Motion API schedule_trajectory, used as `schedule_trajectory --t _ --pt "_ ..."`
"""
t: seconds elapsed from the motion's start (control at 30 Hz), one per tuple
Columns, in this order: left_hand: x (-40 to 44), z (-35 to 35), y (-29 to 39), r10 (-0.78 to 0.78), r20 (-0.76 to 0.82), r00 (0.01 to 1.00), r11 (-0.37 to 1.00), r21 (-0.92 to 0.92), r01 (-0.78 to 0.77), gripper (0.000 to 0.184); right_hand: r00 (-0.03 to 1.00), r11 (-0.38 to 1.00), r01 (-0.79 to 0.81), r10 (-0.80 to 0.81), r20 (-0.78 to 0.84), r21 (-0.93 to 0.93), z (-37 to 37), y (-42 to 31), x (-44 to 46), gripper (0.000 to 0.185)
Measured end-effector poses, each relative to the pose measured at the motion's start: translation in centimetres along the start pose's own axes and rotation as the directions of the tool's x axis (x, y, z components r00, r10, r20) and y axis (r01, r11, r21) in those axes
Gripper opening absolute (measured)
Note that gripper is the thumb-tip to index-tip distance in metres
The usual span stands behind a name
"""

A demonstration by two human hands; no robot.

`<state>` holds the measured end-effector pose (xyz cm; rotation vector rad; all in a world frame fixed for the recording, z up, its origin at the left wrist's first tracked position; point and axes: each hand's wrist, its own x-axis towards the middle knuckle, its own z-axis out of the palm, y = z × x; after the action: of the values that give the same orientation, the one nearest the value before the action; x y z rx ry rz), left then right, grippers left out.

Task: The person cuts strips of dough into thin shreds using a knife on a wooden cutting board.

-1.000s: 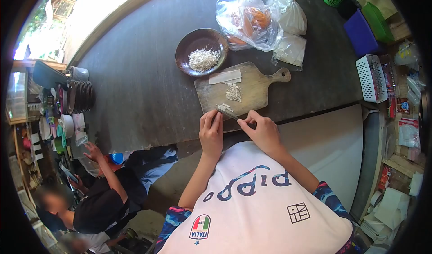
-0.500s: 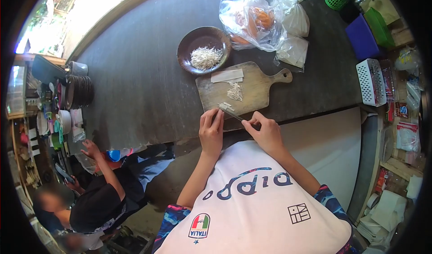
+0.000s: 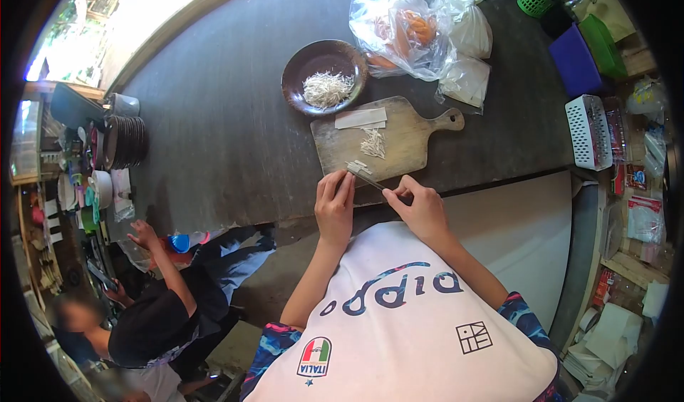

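A wooden cutting board (image 3: pixel 406 127) with a handle lies near the counter's front edge. My right hand (image 3: pixel 417 208) is closed around the handle end of a thin knife (image 3: pixel 368 180), whose blade slants left over the board's near edge. My left hand (image 3: pixel 335 204) has its fingertips pressed together at the blade's far end; what they grip is hidden. Short white strips (image 3: pixel 359 167) lie beside the blade. Farther up the board are a small pile of cut white strips (image 3: pixel 372 144) and a flat pale slab (image 3: pixel 360 118). A brown bowl (image 3: pixel 292 81) behind the board holds thin white shreds (image 3: pixel 328 90).
A clear plastic bag (image 3: pixel 399 35) with orange pieces and white bags (image 3: pixel 468 28) sit behind the board. Stacked dark plates (image 3: pixel 125 142) stand at left, a white basket (image 3: pixel 588 131) at right. Another person (image 3: pixel 157 302) is at lower left, holding a phone (image 3: pixel 102 275).
My hands and the knife hold nearly the same position. The view has shifted very slightly. The other person at lower left has moved a little.
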<state>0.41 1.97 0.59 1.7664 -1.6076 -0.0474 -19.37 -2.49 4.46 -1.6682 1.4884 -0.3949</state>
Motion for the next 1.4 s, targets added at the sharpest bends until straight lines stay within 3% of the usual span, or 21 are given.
schedule_trajectory --t 0.2,0.4,1.13,1.4 --pt "-0.1 0.0 -0.2 0.011 0.007 1.0 1.0 0.01 -0.011 0.018 0.998 0.997 0.058 -0.058 -0.017 0.055 1.5 -0.9 1.5 0.035" --pt "-0.3 0.1 -0.2 0.011 0.0 1.0 1.0 0.003 -0.011 0.018 1.0 1.0 -0.004 0.004 0.003 0.018 0.3 0.0 0.0 0.035" --pt "-0.2 -0.2 -0.6 0.005 -0.033 0.999 1.0 -0.009 -0.005 0.017 0.999 1.0 0.031 -0.031 -0.02 -0.001 0.5 -0.7 0.5 0.039" --pt "-0.5 0.0 -0.7 0.017 -0.042 0.999 1.0 -0.011 -0.017 0.017 0.999 0.996 0.041 -0.04 -0.005 0.079 1.8 -0.1 1.6 0.039"
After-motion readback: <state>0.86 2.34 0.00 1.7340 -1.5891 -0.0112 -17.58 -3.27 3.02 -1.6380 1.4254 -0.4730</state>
